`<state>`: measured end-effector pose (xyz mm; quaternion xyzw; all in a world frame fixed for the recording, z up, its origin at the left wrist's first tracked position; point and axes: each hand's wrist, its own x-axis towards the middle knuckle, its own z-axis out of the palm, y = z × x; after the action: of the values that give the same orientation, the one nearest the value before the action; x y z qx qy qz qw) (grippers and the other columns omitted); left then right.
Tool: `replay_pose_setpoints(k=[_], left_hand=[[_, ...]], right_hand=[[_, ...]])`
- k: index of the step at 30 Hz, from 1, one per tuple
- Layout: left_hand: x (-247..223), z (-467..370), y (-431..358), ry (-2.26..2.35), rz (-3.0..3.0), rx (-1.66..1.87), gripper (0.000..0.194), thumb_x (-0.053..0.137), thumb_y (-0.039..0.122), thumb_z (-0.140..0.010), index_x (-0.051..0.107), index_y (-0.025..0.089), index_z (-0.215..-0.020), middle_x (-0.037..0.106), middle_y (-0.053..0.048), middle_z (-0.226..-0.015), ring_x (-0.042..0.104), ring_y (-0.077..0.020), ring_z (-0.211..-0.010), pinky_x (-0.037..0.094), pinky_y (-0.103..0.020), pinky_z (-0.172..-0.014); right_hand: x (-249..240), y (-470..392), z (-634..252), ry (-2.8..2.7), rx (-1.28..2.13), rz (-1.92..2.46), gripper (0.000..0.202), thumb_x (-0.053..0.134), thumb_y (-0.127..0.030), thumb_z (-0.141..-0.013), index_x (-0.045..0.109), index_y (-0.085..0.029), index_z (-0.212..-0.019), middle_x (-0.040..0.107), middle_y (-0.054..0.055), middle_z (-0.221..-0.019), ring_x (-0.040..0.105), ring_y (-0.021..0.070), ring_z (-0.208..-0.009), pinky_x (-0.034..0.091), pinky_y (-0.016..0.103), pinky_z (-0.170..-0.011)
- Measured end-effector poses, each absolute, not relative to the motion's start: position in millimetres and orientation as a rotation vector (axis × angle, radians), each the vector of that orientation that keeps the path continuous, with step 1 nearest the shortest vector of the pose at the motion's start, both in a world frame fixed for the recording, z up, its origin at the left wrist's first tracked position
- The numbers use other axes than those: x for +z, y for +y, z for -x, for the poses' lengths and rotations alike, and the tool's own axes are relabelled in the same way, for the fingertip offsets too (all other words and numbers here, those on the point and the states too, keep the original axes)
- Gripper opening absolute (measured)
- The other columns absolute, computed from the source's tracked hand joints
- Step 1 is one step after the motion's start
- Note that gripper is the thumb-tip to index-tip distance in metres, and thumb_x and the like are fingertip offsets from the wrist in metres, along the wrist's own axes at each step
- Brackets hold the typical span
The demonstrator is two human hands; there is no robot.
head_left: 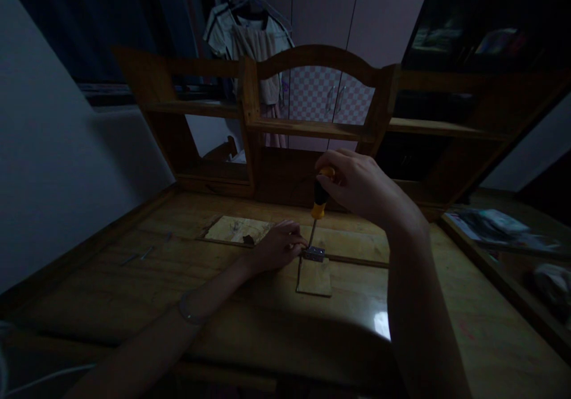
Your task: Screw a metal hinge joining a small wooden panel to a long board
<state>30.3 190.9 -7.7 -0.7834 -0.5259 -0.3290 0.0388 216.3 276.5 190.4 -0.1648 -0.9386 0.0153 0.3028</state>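
My right hand (pixel 350 176) grips the yellow and black handle of a screwdriver (pixel 318 200) from above. Its shaft slants down, and the tip meets the left side of a small metal hinge (pixel 314 253). Close by, my left hand (pixel 281 244) has its fingers pinched together at the hinge's left edge; whatever sits between the fingertips is too small to make out. The hinge lies over a small square wooden piece (pixel 314 277) and the edge of a long wooden strip (pixel 357 244) behind it.
Loose screws or nails (pixel 136 257) lie on the wooden desk (pixel 196 316) to the left. A torn pale wood panel (pixel 236 229) is behind my left hand. Wooden shelving (pixel 307 128) rises at the back. Papers (pixel 504 226) lie on the right.
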Motion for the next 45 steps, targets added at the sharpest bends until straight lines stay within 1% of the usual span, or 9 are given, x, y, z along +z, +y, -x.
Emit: replay_pose_setpoints(k=[4,9,16,21,26,30,35,40,45], left_hand=[[-7.9,-31.3,190.2,-1.614,2.388,-1.009,0.024,0.053,0.014,-0.088,0.075,0.02,-0.095,0.058,-0.005,-0.09,0.054,-0.0187,-0.09,0.043,-0.032,-0.081],[-5.7,-32.1,190.2,-1.602,2.387,-0.98,0.024,0.053,0.014,-0.087,0.075,0.021,-0.093,0.058,-0.005,-0.089,0.054,-0.0185,-0.088,0.042,-0.032,-0.08],[-6.8,-30.4,190.0,-1.611,2.402,-0.968,0.025,0.052,0.016,-0.089,0.075,0.021,-0.097,0.057,-0.005,-0.089,0.053,-0.0187,-0.088,0.042,-0.032,-0.08],[-7.7,-30.3,190.6,-1.604,2.387,-0.98,0.024,0.052,0.015,-0.088,0.075,0.021,-0.094,0.057,-0.005,-0.088,0.053,-0.0187,-0.088,0.042,-0.032,-0.079],[-6.7,-31.5,191.4,-1.601,2.405,-0.99,0.026,0.05,0.014,-0.089,0.074,0.02,-0.094,0.058,-0.005,-0.089,0.054,-0.0185,-0.088,0.043,-0.032,-0.08],[-6.6,-32.1,191.4,-1.61,2.395,-0.985,0.025,0.051,0.013,-0.088,0.073,0.02,-0.092,0.058,-0.005,-0.089,0.054,-0.0185,-0.089,0.042,-0.032,-0.081],[-5.6,-31.9,191.1,-1.591,2.407,-0.946,0.02,0.05,0.012,-0.087,0.069,0.018,-0.082,0.055,-0.004,-0.085,0.052,-0.0181,-0.085,0.041,-0.032,-0.079],[-5.7,-31.7,191.6,-1.604,2.445,-0.929,0.02,0.05,0.011,-0.085,0.067,0.018,-0.08,0.055,-0.004,-0.082,0.051,-0.0182,-0.084,0.04,-0.033,-0.079],[-5.0,-32.3,190.9,-1.646,2.492,-0.885,0.02,0.052,0.011,-0.085,0.07,0.019,-0.081,0.055,-0.004,-0.081,0.052,-0.0185,-0.085,0.041,-0.033,-0.079]], right_hand=[[191.2,275.4,-217.6,-2.484,0.069,0.392,0.017,0.054,-0.017,-0.086,0.067,-0.017,-0.097,0.065,0.005,-0.091,0.055,0.0147,-0.075,0.038,0.026,-0.069],[194.1,271.5,-221.6,-2.5,0.152,0.321,0.033,0.055,-0.012,-0.079,0.07,-0.015,-0.108,0.068,0.004,-0.089,0.057,0.0129,-0.073,0.038,0.024,-0.066],[193.9,275.5,-220.1,-2.482,0.083,0.39,0.026,0.054,-0.015,-0.085,0.071,-0.015,-0.104,0.066,0.003,-0.082,0.054,0.0119,-0.065,0.036,0.025,-0.063],[193.7,276.8,-219.5,-2.456,0.059,0.419,0.021,0.055,-0.023,-0.09,0.073,-0.016,-0.099,0.067,0.005,-0.085,0.057,0.0141,-0.071,0.039,0.026,-0.067],[193.7,274.3,-220.1,-2.473,0.063,0.357,0.028,0.055,-0.018,-0.087,0.071,-0.013,-0.109,0.068,0.009,-0.101,0.06,0.0164,-0.081,0.042,0.027,-0.073],[192.2,274.8,-219.1,-2.466,0.073,0.375,0.027,0.055,-0.019,-0.088,0.066,-0.015,-0.113,0.069,0.006,-0.094,0.059,0.0151,-0.075,0.04,0.027,-0.069],[189.1,276.2,-215.6,-2.464,0.004,0.508,0.014,0.056,-0.03,-0.092,0.063,-0.017,-0.092,0.065,0.005,-0.085,0.055,0.0145,-0.069,0.036,0.028,-0.064],[186.3,273.8,-212.8,-2.487,-0.063,0.583,0.03,0.05,-0.042,-0.097,0.06,-0.019,-0.081,0.061,0.002,-0.07,0.052,0.0136,-0.061,0.03,0.029,-0.058],[186.1,271.6,-210.2,-2.486,-0.059,0.577,0.04,0.049,-0.051,-0.096,0.062,-0.019,-0.076,0.062,0.003,-0.067,0.055,0.0148,-0.063,0.029,0.029,-0.058]])
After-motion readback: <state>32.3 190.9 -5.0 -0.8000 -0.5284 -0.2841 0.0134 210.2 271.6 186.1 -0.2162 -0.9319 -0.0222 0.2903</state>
